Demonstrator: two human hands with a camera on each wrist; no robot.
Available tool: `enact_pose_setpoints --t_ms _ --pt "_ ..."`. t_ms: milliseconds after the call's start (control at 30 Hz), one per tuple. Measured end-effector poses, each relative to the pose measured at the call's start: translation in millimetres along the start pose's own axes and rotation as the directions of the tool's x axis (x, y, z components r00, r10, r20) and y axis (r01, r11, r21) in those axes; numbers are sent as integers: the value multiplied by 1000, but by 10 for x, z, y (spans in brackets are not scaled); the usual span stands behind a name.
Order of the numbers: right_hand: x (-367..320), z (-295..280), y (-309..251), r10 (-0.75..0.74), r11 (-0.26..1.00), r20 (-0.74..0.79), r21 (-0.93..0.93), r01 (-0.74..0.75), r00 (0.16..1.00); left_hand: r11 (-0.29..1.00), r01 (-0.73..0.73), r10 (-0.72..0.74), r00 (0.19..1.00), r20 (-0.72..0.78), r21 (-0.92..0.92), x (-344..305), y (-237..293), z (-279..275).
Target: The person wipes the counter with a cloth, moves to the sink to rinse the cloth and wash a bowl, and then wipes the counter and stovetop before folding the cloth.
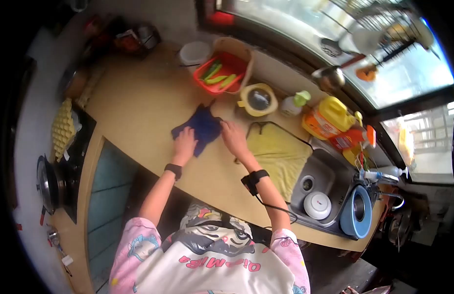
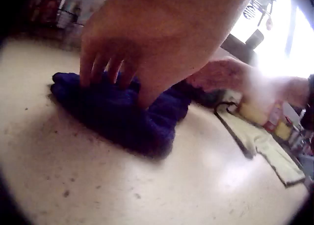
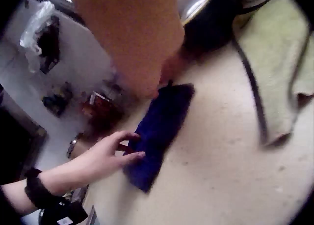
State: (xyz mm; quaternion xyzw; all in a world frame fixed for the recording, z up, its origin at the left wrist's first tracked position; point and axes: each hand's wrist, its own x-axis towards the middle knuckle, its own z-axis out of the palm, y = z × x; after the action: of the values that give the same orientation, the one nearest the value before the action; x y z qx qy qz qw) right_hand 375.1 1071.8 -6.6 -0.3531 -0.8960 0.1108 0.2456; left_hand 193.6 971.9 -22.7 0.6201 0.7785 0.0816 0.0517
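A dark blue cloth (image 1: 203,128) lies bunched on the tan counter (image 1: 138,112). My left hand (image 1: 185,144) is on its near left part; in the left wrist view, the left hand's bent fingers and thumb dig into the cloth (image 2: 122,117). At the cloth's right edge, my right hand (image 1: 234,139) touches or pinches a corner. In the right wrist view the cloth (image 3: 162,131) looks like a folded strip between both hands, and the right fingertips are mostly hidden behind that hand.
Right of the cloth lies a yellow-green towel (image 1: 276,152) beside the sink (image 1: 325,171), which holds a white bowl (image 1: 317,205). Behind stand a red basket (image 1: 222,73) with green vegetables, a yellow-rimmed pot (image 1: 258,99) and bottles (image 1: 327,120). A stove (image 1: 72,171) is at left.
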Motion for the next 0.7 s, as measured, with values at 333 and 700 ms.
enact_pose_setpoints --t_ms 333,700 --pt "278 447 -344 4 984 221 -172 35 975 979 -196 197 980 19 -50 -31 -264 -154" --pt "-966 178 -1138 1 984 248 -171 43 969 983 -171 176 981 81 -64 -1286 -83 -140"
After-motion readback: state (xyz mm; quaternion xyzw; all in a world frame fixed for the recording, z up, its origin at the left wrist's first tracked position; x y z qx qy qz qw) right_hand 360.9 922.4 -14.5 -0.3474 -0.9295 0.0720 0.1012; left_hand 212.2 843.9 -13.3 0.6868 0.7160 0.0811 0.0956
